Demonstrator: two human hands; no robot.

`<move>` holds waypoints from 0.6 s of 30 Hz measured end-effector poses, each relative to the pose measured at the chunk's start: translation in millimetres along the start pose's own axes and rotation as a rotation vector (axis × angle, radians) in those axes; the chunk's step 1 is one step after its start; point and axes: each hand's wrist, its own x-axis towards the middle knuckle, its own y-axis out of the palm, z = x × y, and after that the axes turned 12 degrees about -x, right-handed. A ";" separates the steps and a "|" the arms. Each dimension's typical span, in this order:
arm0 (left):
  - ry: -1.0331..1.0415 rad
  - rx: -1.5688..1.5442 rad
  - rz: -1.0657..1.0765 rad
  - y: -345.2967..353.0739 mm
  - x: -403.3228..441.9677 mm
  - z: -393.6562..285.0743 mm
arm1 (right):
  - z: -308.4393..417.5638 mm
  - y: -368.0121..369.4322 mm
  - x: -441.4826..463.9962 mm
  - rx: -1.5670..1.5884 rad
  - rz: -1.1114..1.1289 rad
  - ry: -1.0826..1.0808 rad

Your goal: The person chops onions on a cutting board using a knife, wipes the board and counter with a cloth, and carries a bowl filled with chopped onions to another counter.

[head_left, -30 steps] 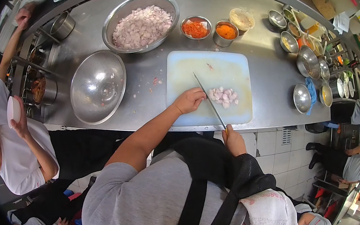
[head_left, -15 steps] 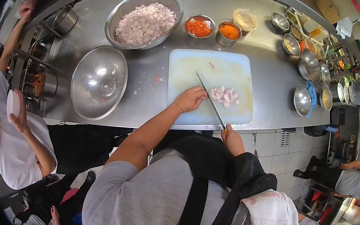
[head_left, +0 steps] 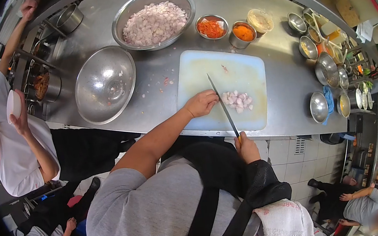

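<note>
My right hand (head_left: 248, 148) is wrapped round the handle of a long kitchen knife (head_left: 222, 101), whose blade points away from me across the white cutting board (head_left: 192, 70). My left hand (head_left: 203, 103) rests on the board just left of the blade, fingers curled together; whatever they pinch is hidden. Right of the blade lies a small pile of chopped pale pink pieces (head_left: 238, 101), which look like shallot or onion. A small scrap (head_left: 225, 69) sits near the board's far edge.
A large steel bowl (head_left: 116, 29) of chopped pieces stands behind, beside a bare steel bowl (head_left: 95, 92). Shredded carrot (head_left: 210, 28), an orange filling (head_left: 243, 33) and a pale tub (head_left: 260, 21) sit beyond the board. Several small bowls line the right; co-workers stand left and right.
Both hands and the knife keep nearly the same place as the view shifts slightly. In the background, the co-workers at the right and lower left have changed posture.
</note>
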 end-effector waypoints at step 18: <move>0.001 -0.016 -0.005 0.4 -1.6 2.6 | 2.6 0.3 2.5 0.052 -0.005 -0.021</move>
